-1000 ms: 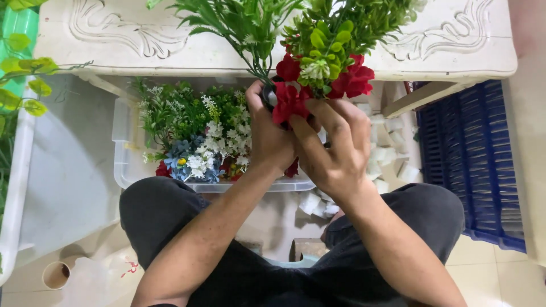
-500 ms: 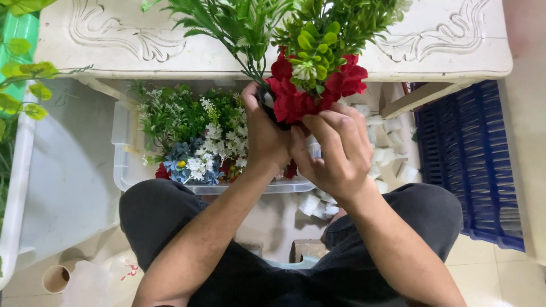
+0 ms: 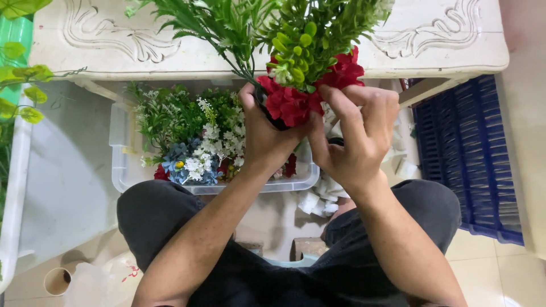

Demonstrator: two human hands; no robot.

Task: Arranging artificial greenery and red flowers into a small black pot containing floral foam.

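Over the last second the bouquet of red flowers (image 3: 296, 102) and green sprigs has risen slightly toward the white table's (image 3: 114, 51) front edge. The right hand (image 3: 352, 142) has shifted right, its fingers (image 3: 347, 113) now spread over the blooms' right side.

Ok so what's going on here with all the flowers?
A seated person holds a bunch of red flowers and green sprigs between both hands. The left hand grips the stems from the side and the right hand closes in against the red blooms. Below, by the knees, sits a clear plastic bin full of blue and white flowers and greenery. A carved white table stands ahead.
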